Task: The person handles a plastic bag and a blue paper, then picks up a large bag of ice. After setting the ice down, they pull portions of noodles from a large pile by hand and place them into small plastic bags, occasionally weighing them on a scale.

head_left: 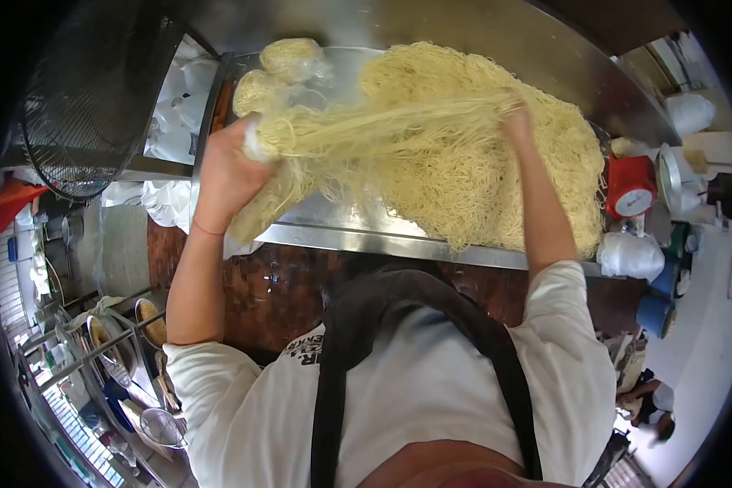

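A large heap of pale yellow noodles lies loose on the right side of the metal tray. My left hand is closed around one end of a bundle of noodles, with something whitish, like plastic film, at its fingers. The bundle stretches above the heap to my right hand, whose blurred fingers are closed on its other end. Loose strands hang below my left hand. Two clear bags of noodles sit at the tray's back left.
A red scale stands right of the tray, near a white plastic bag. At left are a dark mesh basket and more white bags. A metal rack holds strainers at lower left. Another person is at far right.
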{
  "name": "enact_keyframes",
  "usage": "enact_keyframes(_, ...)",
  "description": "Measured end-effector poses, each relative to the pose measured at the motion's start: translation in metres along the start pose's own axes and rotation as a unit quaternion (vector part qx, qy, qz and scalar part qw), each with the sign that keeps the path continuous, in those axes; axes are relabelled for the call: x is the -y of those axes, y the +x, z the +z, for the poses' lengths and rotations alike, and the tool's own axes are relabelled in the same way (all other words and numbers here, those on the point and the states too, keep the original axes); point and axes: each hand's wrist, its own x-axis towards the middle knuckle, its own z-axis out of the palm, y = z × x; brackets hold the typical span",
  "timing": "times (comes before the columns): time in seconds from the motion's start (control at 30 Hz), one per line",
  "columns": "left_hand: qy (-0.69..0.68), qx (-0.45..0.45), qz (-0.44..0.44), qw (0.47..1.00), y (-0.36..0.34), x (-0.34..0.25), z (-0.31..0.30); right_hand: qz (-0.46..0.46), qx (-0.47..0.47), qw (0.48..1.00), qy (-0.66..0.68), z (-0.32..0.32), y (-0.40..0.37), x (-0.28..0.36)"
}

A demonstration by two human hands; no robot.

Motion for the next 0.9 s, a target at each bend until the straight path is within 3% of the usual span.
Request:
enact_keyframes(0.03, 0.000, 0.002, 0.011, 1.000, 0.000, 0.010, 0.007, -0.098, -0.057, 0.970, -0.215, -0.019, 0.034, -0.063)
enact_keyframes(0.07, 0.048, 0.007, 0.036, 0.998, 0.000, 0.021, 0.015, 0.157, -0.056, 0.973, -0.158, -0.060, 0.043, 0.010)
enact_keyframes(0.13, 0.140, 0.022, 0.086, 0.986, 0.002, 0.052, 0.038, 0.105, -0.075, 0.935, -0.331, -0.105, 0.092, -0.020)
enact_keyframes(0.2, 0.209, 0.030, 0.121, 0.970, -0.001, 0.105, 0.079, 0.083, 0.051, 0.942, -0.322, -0.136, 0.108, 0.001)
enact_keyframes(0.3, 0.267, 0.067, 0.027, 0.961, -0.022, 0.188, 0.162, -0.044, 0.315, 0.803, -0.504, -0.104, 0.112, 0.050)
enact_keyframes(0.33, 0.264, 0.037, 0.018, 0.964, -0.033, 0.182, 0.171, -0.004, 0.284, 0.824, -0.490, -0.071, 0.095, 0.068)
enact_keyframes(0.37, 0.262, 0.004, 0.012, 0.965, -0.047, 0.171, 0.181, -0.042, 0.286, 0.816, -0.501, -0.034, 0.065, 0.122)
enact_keyframes(0.4, 0.260, -0.027, 0.007, 0.965, -0.060, 0.160, 0.190, -0.134, 0.274, 0.873, -0.380, 0.007, 0.034, 0.133)
enact_keyframes(0.43, 0.230, -0.081, 0.010, 0.970, -0.066, 0.139, 0.188, -0.216, 0.290, 0.889, -0.281, 0.038, -0.007, 0.159)
enact_keyframes(0.47, 0.210, -0.064, -0.041, 0.975, -0.074, 0.134, 0.194, -0.235, 0.403, 0.836, -0.288, 0.068, -0.036, 0.183)
enact_keyframes(0.5, 0.190, -0.050, -0.090, 0.976, -0.079, 0.131, 0.199, -0.229, 0.445, 0.816, -0.289, 0.096, -0.062, 0.202)
enact_keyframes(0.53, 0.170, -0.035, -0.137, 0.975, -0.082, 0.131, 0.204, -0.337, 0.396, 0.825, -0.223, 0.137, -0.087, 0.171)
enact_keyframes(0.57, 0.116, -0.069, -0.103, 0.985, -0.085, 0.141, 0.216, -0.373, 0.356, 0.829, -0.215, 0.175, -0.107, 0.151)
enact_keyframes(0.6, 0.110, -0.052, -0.132, 0.984, -0.082, 0.149, 0.223, -0.409, 0.315, 0.831, -0.207, 0.203, -0.116, 0.143)
enact_keyframes(0.67, 0.095, -0.018, -0.191, 0.977, -0.072, 0.154, 0.229, -0.339, 0.367, 0.855, -0.138, 0.226, -0.112, 0.150)
enact_keyframes(0.7, 0.074, -0.068, -0.162, 0.982, -0.068, 0.152, 0.228, -0.304, 0.392, 0.862, -0.103, 0.238, -0.110, 0.154)
enact_keyframes(0.77, -0.012, -0.082, -0.183, 0.980, -0.061, 0.113, 0.209, -0.146, 0.389, 0.900, 0.133, 0.261, -0.115, 0.163)
enact_keyframes(0.83, -0.082, -0.082, -0.160, 0.980, -0.055, 0.079, 0.202, -0.035, 0.385, 0.885, 0.259, 0.278, -0.118, 0.158)
enact_keyframes(0.9, -0.129, -0.067, -0.098, 0.985, -0.053, 0.057, 0.202, 0.018, 0.403, 0.868, 0.288, 0.298, -0.126, 0.141)
